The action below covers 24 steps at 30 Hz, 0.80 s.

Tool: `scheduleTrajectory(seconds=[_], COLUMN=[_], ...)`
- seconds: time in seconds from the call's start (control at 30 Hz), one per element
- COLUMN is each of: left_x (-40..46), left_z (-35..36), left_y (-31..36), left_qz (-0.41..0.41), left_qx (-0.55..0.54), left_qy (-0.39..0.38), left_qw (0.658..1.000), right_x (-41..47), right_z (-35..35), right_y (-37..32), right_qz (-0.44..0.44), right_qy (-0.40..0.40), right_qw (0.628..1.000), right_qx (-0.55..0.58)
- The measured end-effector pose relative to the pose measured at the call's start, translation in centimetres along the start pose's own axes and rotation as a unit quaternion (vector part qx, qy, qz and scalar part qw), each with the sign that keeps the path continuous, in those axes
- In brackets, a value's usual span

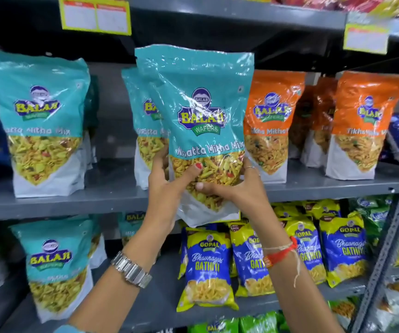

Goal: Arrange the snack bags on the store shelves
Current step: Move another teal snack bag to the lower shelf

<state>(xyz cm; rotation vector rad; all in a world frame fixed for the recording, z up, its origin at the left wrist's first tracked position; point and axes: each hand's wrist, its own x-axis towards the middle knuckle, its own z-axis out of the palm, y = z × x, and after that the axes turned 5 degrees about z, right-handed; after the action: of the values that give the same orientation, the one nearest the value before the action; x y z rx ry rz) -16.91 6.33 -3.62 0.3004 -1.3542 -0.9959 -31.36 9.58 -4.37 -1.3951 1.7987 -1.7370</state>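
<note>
Bright overhead light — glare streaks the teal bag [193, 111]; edges bend and blur, upper shelf recess dark.

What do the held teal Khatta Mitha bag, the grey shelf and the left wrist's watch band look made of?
Teal Balaji Khatta Mitha Mix bag: glossy plastic film, judging by its crinkled glare and clear window showing the snack. Grey shelf board: probably painted metal, with a matte, even coat and thin folded edge. Silver watch band: apparently polished metal links, bright and segmented.

Glossy, crinkled plastic is shining on the teal bag [200, 121]. The grey metal shelf [73, 203] is looking matt and smooth. A polished metal watch [132, 269] is gleaming.
</note>
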Motion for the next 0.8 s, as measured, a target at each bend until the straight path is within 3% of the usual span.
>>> scheduleTrajectory(seconds=[0.2,0.4,0.6,0.8], left_x=[-2.7,-5.8,-9.4,-11.2], left_z=[-4.7,-11.0,-16.9,-21.5], left_y=[-0.4,-1.5,-4.9,-10.5], left_qz=[-0.005,-0.014,-0.112,-0.204], left_qx=[-0.060,-0.049,0.030,0.169], left_qy=[-0.010,-0.022,-0.051,-0.107], left_qw=[0.998,0.998,0.992,0.958], right_x=[-5.3,-10.3,-13.8,-15.2], right_z=[2.6,7.7,13.9,19.0], right_y=[-0.9,0.5,6.3,12.4], right_qz=[-0.022,-0.024,0.054,0.137], right_qy=[0.050,0.081,0.056,0.019], right_qw=[0.998,0.996,0.997,0.989], right_qx=[-0.015,-0.026,-0.004,-0.042])
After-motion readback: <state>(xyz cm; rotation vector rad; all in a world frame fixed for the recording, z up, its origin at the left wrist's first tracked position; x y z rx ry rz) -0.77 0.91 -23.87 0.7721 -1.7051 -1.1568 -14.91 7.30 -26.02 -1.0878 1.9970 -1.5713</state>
